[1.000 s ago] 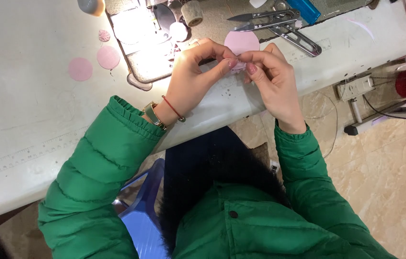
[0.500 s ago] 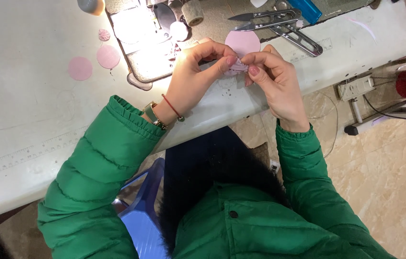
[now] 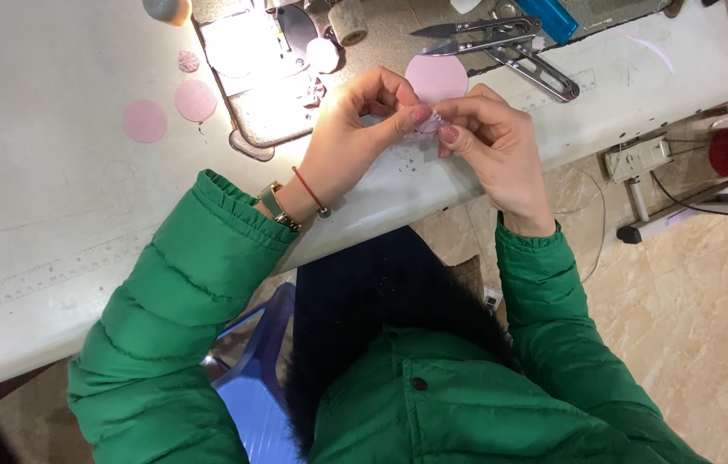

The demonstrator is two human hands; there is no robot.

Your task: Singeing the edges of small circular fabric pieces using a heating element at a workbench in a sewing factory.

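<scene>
Stretching across the far and left part of the view, a white tabletop (image 3: 54, 215) carries everything. The person sits at its near edge in a green padded jacket (image 3: 432, 395), both sleeves reaching up onto it, with a blue seat (image 3: 256, 387) showing beneath. Far on the tabletop, a brightly lit sewing machine plate (image 3: 252, 60) glares almost white. To its right lie long metal scissors (image 3: 501, 43), blades pointing left, beside a blue object (image 3: 548, 17) cut off by the far edge. A pink fabric circle (image 3: 437, 77) lies flat just beyond the hands. Two more pink circles (image 3: 145, 120) sit left of the machine plate, with a smaller disc farther back.

Left hand (image 3: 351, 129) and right hand (image 3: 493, 137) meet over the tabletop's near edge, fingertips touching. Between them sits a small crumpled pink fabric piece (image 3: 424, 127), pinched by the thumb and forefinger of each hand, the other fingers curled loosely. How the piece is folded cannot be made out. A gold watch (image 3: 274, 204) and a thin red cord bracelet (image 3: 312, 193) circle the left wrist.
</scene>
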